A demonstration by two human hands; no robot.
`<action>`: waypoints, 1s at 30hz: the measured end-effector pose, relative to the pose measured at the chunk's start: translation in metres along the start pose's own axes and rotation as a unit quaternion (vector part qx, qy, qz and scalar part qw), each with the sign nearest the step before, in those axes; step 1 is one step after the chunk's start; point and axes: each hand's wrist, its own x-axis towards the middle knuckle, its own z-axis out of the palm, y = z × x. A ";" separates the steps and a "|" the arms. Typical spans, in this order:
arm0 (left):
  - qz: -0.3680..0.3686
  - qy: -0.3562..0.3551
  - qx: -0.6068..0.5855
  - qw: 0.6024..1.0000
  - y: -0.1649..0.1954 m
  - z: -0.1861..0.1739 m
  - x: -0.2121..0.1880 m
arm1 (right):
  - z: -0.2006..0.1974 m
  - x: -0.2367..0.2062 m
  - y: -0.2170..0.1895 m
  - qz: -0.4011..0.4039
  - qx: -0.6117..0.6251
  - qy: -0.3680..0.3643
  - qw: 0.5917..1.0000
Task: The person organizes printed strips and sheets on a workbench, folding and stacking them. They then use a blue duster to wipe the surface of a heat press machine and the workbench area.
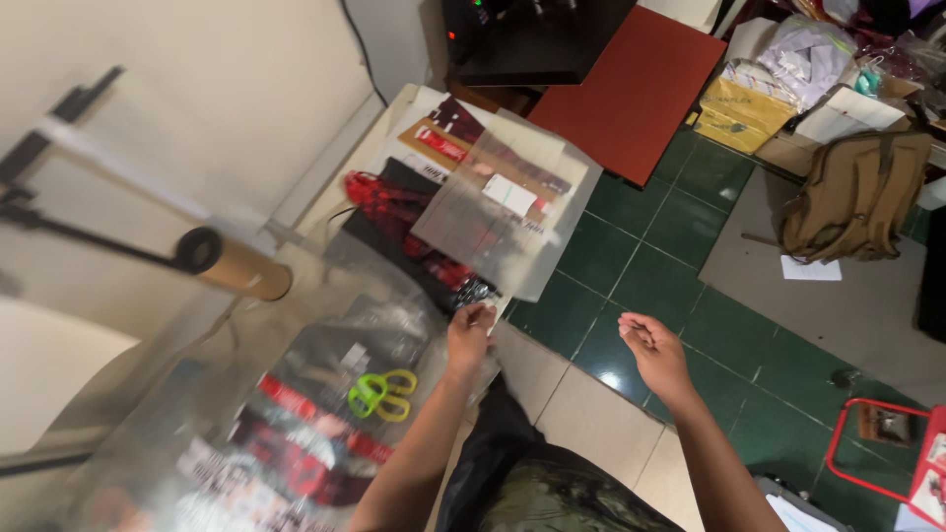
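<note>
A pale worktop (325, 187) is seen on the left, spread with red-and-black printed sheets (296, 433) under a large clear film fed from a cardboard-cored roll (235, 264). A smaller, loose transparent film sheet (503, 212) is lifted above the worktop's far end, its near corner pinched between the closed fingers of the left hand (469, 335). Yellow-green scissors (382, 392) are laid on the covered prints just left of that arm, while the right hand (652, 350) is held empty and loosely curled over the green tiled floor (690, 256).
</note>
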 end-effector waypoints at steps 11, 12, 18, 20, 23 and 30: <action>-0.095 0.270 -0.197 0.938 -0.013 0.095 0.149 | -0.038 0.229 -0.013 0.035 -0.092 -0.068 0.993; -0.109 0.283 -0.175 0.937 -0.012 0.101 0.156 | -0.041 0.249 -0.016 0.060 -0.114 -0.072 0.989; -0.162 0.343 -0.154 0.912 -0.011 0.105 0.184 | -0.008 0.361 -0.021 0.052 -0.142 -0.147 0.978; -0.157 0.358 -0.110 0.914 -0.014 0.104 0.190 | 0.011 0.398 -0.023 0.023 -0.207 -0.166 0.964; -0.139 0.373 -0.090 0.913 -0.018 0.105 0.194 | 0.041 0.456 -0.032 -0.153 -0.315 -0.163 0.922; -0.091 0.462 0.233 0.851 0.006 0.117 0.208 | 0.093 0.568 -0.062 0.052 -0.379 -0.337 0.860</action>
